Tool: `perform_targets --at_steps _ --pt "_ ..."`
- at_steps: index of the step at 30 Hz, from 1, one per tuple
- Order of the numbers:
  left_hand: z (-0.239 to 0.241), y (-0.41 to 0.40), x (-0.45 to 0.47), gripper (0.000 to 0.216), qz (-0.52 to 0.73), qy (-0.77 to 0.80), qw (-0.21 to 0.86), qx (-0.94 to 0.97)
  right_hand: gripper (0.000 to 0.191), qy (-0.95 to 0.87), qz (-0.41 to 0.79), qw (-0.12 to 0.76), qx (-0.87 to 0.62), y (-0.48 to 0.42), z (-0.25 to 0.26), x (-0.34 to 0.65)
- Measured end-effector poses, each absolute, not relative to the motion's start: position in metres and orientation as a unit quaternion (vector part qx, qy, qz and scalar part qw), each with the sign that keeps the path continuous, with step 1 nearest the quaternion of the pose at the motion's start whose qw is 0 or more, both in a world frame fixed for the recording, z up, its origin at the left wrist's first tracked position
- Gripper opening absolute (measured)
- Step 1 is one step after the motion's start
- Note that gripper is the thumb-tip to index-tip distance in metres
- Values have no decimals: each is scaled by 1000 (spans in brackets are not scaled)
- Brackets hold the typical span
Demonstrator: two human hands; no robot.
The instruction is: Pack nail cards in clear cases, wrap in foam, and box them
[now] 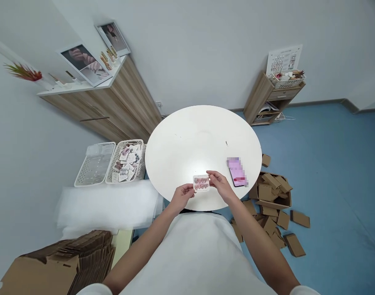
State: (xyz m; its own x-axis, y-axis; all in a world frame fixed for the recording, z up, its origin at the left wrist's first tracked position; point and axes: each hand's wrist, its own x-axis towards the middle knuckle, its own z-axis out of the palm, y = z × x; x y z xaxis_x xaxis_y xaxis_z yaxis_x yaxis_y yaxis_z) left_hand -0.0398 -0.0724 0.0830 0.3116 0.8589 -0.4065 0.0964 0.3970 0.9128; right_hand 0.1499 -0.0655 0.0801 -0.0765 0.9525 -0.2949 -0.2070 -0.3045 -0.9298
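Observation:
Between my two hands, over the near part of the round white table (181,135), is a small card of press-on nails (201,183) with two rows of pinkish, glittery nails. My left hand (182,196) pinches its left edge between thumb and fingers. At the upper right edge, my right hand (220,184) grips the same card. A phone (237,172) with a pink, partly blurred screen lies on the table to the right of my right hand.
Left of the table stand a white basket of nail cards (127,162), a basket of clear plastic packs (95,166), white foam sheets (107,205) and flat cardboard (67,262). Small brown boxes (273,190) fill a carton and litter the floor at right. Cabinets (128,94) line the wall.

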Motion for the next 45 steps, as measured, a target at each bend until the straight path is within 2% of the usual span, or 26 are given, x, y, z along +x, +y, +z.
perform_targets --at_steps 7,15,18,22,28,34,45 --pt "79 -66 -57 29 281 498 654 495 37 -338 602 489 -533 -95 73 120" --pt "65 -69 -69 39 319 520 618 497 37 -299 526 511 -610 -106 71 94" --pt "67 -69 -79 50 312 497 633 505 42 -317 527 510 -601 -110 73 88" --pt "70 -65 -91 64 292 436 642 560 53 -382 519 491 -587 -111 73 82" --pt "73 -60 -99 68 279 416 611 613 53 -479 496 431 -582 -109 77 87" --pt "80 -59 -99 69 261 399 600 642 63 -548 480 367 -579 -112 87 101" --pt "83 -60 -105 73 253 381 587 668 64 -520 509 370 -577 -114 78 98"
